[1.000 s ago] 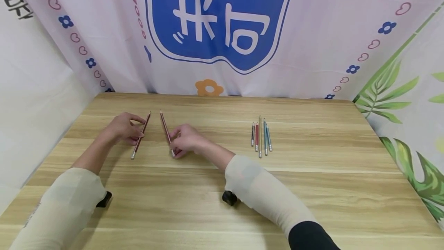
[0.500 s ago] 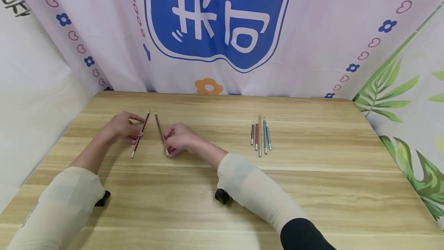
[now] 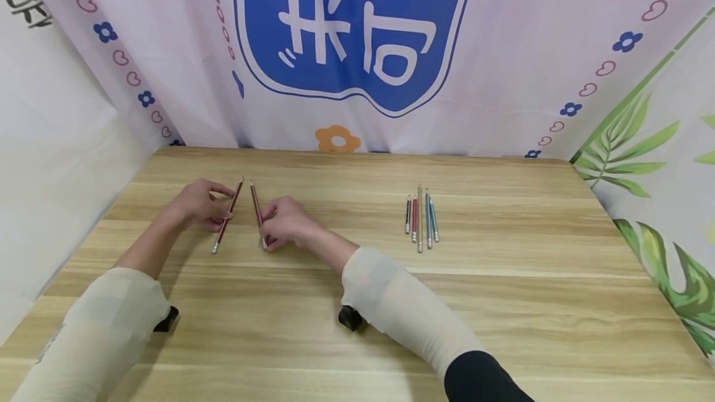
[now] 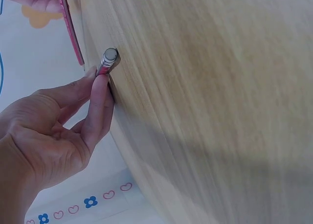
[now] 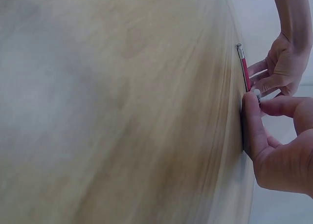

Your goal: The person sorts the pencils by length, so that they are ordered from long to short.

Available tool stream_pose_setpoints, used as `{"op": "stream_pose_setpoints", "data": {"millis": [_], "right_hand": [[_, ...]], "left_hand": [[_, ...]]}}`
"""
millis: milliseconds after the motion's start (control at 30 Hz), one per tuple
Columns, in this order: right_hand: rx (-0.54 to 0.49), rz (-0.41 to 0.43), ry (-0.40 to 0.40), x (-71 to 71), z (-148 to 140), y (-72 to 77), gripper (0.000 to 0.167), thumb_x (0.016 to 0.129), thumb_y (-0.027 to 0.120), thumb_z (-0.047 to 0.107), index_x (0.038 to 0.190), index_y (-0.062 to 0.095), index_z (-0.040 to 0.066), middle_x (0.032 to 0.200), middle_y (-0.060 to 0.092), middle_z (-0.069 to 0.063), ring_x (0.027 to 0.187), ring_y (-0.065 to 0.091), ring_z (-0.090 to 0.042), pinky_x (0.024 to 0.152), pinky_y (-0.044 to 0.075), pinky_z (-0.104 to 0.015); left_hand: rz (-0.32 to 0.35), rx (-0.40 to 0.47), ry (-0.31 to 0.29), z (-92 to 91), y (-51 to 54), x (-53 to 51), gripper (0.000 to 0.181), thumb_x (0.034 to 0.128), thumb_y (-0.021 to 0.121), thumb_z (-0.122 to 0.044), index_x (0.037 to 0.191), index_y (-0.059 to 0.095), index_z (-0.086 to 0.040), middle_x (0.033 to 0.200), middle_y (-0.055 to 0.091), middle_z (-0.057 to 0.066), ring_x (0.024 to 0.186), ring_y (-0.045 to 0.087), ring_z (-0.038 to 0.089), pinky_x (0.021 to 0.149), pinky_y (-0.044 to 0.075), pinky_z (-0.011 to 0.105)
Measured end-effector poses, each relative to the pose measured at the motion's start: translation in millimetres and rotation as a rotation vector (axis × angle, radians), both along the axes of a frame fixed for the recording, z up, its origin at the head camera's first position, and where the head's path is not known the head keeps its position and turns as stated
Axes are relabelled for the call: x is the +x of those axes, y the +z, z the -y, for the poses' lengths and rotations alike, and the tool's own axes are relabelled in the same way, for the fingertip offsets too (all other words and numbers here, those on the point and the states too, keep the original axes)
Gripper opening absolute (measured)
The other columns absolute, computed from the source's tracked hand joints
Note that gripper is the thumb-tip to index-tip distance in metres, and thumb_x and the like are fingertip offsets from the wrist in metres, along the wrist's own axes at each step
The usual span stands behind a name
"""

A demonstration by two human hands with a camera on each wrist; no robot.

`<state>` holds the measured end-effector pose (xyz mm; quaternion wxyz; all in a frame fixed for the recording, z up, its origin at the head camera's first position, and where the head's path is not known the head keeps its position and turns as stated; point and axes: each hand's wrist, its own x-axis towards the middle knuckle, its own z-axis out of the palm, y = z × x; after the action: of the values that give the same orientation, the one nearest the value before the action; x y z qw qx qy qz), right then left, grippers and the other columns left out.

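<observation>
On the left of the table, my left hand (image 3: 202,205) pinches a dark red pencil (image 3: 228,217) between thumb and fingers. Its eraser end points toward me, and the left wrist view shows that eraser (image 4: 110,54) close up. A second dark red pencil (image 3: 256,203) is pinched near its eraser end by my right hand (image 3: 286,222). The two pencils lean toward each other, tips close at the far side, and they do not touch. In the right wrist view, the right hand's fingertips (image 5: 251,100) cover most of its pencil.
Right of the hands, several pencils lie side by side: a black one (image 3: 408,214), a red one (image 3: 414,219), a yellowish one (image 3: 420,219) and blue-green ones (image 3: 429,222). A printed curtain (image 3: 503,67) hangs behind the wooden table (image 3: 313,327).
My right hand has moved left with its pencil, bringing it nearer the left one and turning it slightly more upright in view. The left hand and its pencil have stayed put.
</observation>
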<state>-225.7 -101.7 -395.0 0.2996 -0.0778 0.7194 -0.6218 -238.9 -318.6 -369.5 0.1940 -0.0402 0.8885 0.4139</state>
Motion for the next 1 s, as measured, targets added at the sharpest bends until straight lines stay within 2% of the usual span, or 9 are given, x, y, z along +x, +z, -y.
{"op": "stream_pose_setpoints", "data": {"millis": [400,567,700,1000], "right_hand": [[0.082,-0.100,-0.041,0.5,12.0,3.7,0.020,0.087,0.065,-0.018,0.100,0.058,-0.004,0.075,0.064,-0.017,0.057,0.063,-0.022,0.055,0.064,-0.028],[0.106,-0.126,-0.036,1.6,13.6,4.4,0.022,0.086,0.067,-0.017,0.103,0.059,-0.005,0.080,0.065,-0.017,0.059,0.067,-0.025,0.056,0.065,-0.028],[0.124,-0.145,-0.033,2.4,14.2,4.7,0.020,0.086,0.068,-0.015,0.100,0.060,-0.003,0.079,0.065,-0.015,0.062,0.070,-0.027,0.056,0.065,-0.029],[0.204,-0.183,-0.022,2.1,18.5,6.2,0.017,0.086,0.072,-0.010,0.094,0.060,-0.001,0.081,0.068,-0.017,0.053,0.070,-0.025,0.053,0.064,-0.028]], "left_hand": [[-0.006,0.010,0.001,0.1,0.1,0.0,0.063,0.0919,0.068,0.013,0.147,0.037,0.017,0.093,0.061,0.018,0.068,0.067,0.016,0.063,0.067,0.034],[0.010,0.013,0.002,-0.2,-1.0,-0.5,0.064,0.0923,0.067,0.013,0.148,0.036,0.018,0.094,0.061,0.018,0.067,0.067,0.017,0.063,0.067,0.034],[0.013,0.007,0.003,0.3,-1.9,-0.9,0.063,0.0928,0.067,0.012,0.148,0.036,0.017,0.094,0.061,0.018,0.067,0.067,0.016,0.063,0.067,0.034],[0.010,0.002,-0.003,0.6,-1.8,-1.8,0.064,0.0927,0.067,0.012,0.148,0.036,0.017,0.095,0.060,0.019,0.066,0.067,0.015,0.063,0.067,0.034]]}}
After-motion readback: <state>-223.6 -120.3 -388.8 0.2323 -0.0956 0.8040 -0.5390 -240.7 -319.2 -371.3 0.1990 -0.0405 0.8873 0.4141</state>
